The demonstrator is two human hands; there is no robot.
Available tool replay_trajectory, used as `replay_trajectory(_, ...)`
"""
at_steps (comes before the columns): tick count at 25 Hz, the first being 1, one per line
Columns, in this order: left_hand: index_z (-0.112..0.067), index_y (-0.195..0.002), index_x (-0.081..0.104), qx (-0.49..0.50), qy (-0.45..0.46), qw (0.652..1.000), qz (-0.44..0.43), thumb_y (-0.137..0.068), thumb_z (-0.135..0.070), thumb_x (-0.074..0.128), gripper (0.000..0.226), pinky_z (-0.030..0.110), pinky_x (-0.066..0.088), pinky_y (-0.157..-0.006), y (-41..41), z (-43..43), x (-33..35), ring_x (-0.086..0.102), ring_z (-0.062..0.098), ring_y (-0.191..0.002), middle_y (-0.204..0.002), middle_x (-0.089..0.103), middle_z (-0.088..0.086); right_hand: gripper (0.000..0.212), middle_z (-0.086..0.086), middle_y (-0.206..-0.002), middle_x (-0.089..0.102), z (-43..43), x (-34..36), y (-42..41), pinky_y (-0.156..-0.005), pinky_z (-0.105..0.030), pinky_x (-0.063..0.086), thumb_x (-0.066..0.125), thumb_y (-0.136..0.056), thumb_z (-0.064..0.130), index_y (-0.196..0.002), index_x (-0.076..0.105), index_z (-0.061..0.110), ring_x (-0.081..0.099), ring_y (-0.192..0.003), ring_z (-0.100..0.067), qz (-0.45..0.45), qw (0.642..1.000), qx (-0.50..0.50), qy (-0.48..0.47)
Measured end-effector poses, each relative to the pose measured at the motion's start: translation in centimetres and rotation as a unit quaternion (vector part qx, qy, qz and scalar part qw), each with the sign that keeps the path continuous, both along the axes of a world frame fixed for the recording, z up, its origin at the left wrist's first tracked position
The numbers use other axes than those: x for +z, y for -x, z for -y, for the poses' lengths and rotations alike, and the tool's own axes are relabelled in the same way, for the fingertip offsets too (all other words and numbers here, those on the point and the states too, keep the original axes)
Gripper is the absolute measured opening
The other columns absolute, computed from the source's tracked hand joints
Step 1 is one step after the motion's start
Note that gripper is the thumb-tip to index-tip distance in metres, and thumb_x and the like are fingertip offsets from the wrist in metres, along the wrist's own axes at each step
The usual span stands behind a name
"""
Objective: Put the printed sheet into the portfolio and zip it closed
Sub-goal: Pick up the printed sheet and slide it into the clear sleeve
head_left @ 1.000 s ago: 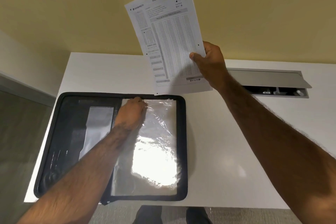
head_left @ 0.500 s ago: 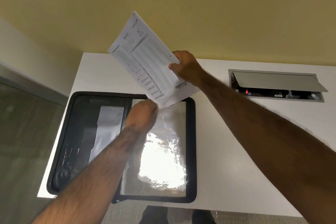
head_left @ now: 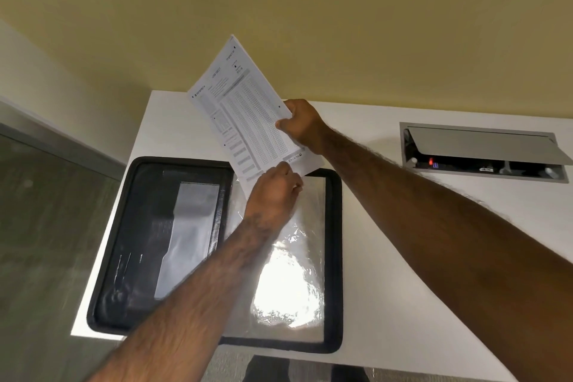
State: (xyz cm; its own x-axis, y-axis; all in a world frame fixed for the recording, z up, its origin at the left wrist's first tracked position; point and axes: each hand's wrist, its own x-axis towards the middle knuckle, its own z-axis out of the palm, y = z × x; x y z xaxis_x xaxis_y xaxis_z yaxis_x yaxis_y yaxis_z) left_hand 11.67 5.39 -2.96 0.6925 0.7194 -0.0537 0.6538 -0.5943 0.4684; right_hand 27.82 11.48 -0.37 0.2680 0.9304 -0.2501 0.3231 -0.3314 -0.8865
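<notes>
The portfolio (head_left: 124, 245) lies open flat on the white desk (head_left: 403, 257), close to the desk's left and near edges, its black zip border running all around. Its left half is dark, with a paler pocket panel (head_left: 189, 239) standing upright down the middle. My left forearm comes in from the bottom edge and slants up and to the right across the spine of the portfolio, over the clear plastic sleeve (head_left: 294, 282) that fills the right half and glares under the light. My left hand (head_left: 274, 192) sits knuckles-up at the top of that sleeve, fingers curled down and pinched together at the lower edge of the printed sheet (head_left: 245, 108); whether they grip the paper or the mouth of the sleeve I cannot tell. The sheet is held up off the desk, tilted with its top leaning away to the left, its bottom edge right at the sleeve's top. My right hand (head_left: 302, 125) clamps the sheet's right edge, thumb on the printed face and fingers behind, the arm stretching back down to the lower right corner. Further right, a grey cable box (head_left: 483, 149) is set into the desk with its lid propped open
</notes>
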Motion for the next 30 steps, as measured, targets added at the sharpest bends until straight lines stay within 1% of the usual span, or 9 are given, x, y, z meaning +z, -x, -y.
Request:
replay_trajectory(6,-0.017,-0.093,0.074,0.019,0.015,1.0,-0.003,-0.095,-0.014,0.058,0.016,0.037,0.056,-0.072,-1.6,-0.3,0.4,0.062,0.019,-0.084,-0.096,0.068,0.0,0.03,-0.013,-0.111,0.071,-0.2,-1.0,0.5,-0.082,-0.038,0.057,0.063,-0.088,0.007,-0.117,0.067,0.002,0.068,-0.098,-0.028,0.018,0.999,0.002,0.031)
replay_trajectory(8,-0.019,-0.091,0.072,0.036,0.032,0.999,-0.006,-0.095,-0.014,0.057,0.017,0.037,0.056,-0.072,-1.7,-0.5,0.4,0.061,0.018,-0.084,-0.096,0.066,-0.002,0.024,-0.012,-0.105,0.07,-0.3,-1.0,0.5,-0.072,-0.031,0.056,0.064,-0.087,0.004,-0.111,0.067,0.002,0.067,-0.092,-0.027,0.004,0.999,-0.009,0.046)
replay_trajectory(10,-0.017,-0.091,0.072,0.043,0.049,0.998,-0.008,-0.096,-0.015,0.056,0.017,0.038,0.057,-0.075,-1.8,-0.7,0.5,0.062,0.018,-0.085,-0.096,0.066,-0.001,0.016,-0.01,-0.097,0.066,-0.2,-1.0,0.3,-0.059,-0.023,0.049,0.064,-0.086,0.0,-0.101,0.065,0.006,0.064,-0.085,-0.025,-0.024,0.997,-0.029,0.067)
replay_trajectory(11,-0.016,-0.092,0.072,0.041,0.054,0.998,-0.008,-0.096,-0.015,0.055,0.017,0.038,0.057,-0.075,-2.0,-0.8,0.5,0.063,0.019,-0.085,-0.097,0.066,0.0,0.016,-0.01,-0.096,0.065,-0.1,-1.1,0.1,-0.057,-0.022,0.047,0.065,-0.086,-0.001,-0.099,0.064,0.008,0.063,-0.083,-0.024,-0.041,0.995,-0.041,0.077)
replay_trajectory(13,-0.014,-0.094,0.073,0.039,0.053,0.998,-0.007,-0.097,-0.017,0.056,0.018,0.038,0.057,-0.076,-2.4,-0.7,0.7,0.064,0.019,-0.085,-0.097,0.066,0.001,0.021,-0.012,-0.102,0.068,0.0,-1.8,-0.3,-0.065,-0.026,0.052,0.068,-0.084,0.0,-0.104,0.066,0.006,0.065,-0.089,-0.027,-0.069,0.991,-0.063,0.093)
replay_trajectory(16,-0.013,-0.096,0.074,0.05,0.053,0.997,0.001,-0.096,-0.018,0.061,0.014,0.037,0.058,-0.075,-3.0,0.0,0.7,0.065,0.019,-0.084,-0.096,0.067,0.002,0.04,-0.015,-0.118,0.068,0.3,-2.6,-0.8,-0.084,-0.038,0.057,0.07,-0.085,0.002,-0.124,0.064,0.001,0.067,-0.102,-0.032,-0.099,0.984,-0.099,0.113)
replay_trajectory(21,-0.012,-0.098,0.075,0.075,0.038,0.996,0.007,-0.096,-0.019,0.064,0.013,0.033,0.06,-0.073,-3.5,1.3,0.9,0.063,0.017,-0.082,-0.097,0.064,0.003,0.044,-0.017,-0.125,0.066,0.5,-3.5,-1.1,-0.094,-0.045,0.056,0.071,-0.086,0.001,-0.129,0.061,0.0,0.066,-0.107,-0.035,-0.124,0.973,-0.134,0.14)
replay_trajectory(26,-0.009,-0.102,0.072,0.084,-0.002,0.996,-0.016,-0.098,-0.015,0.06,0.014,0.034,0.06,-0.076,-4.2,1.7,2.0,0.065,0.019,-0.081,-0.096,0.066,0.007,0.044,-0.019,-0.127,0.065,0.1,-3.5,-1.0,-0.092,-0.047,0.057,0.07,-0.085,-0.003,-0.129,0.06,-0.001,0.065,-0.107,-0.037,-0.141,0.964,-0.16,0.159)
replay_trajectory(30,-0.009,-0.116,0.065,0.049,-0.002,0.996,-0.079,-0.099,-0.015,0.057,0.02,0.028,0.055,-0.088,-4.6,3.0,3.4,0.068,0.02,-0.101,-0.111,0.067,0.008,0.041,-0.019,-0.125,0.065,0.3,-3.1,-0.7,-0.074,-0.038,0.058,0.068,-0.087,-0.004,-0.128,0.061,-0.002,0.066,-0.099,-0.035,-0.145,0.962,-0.169,0.157)
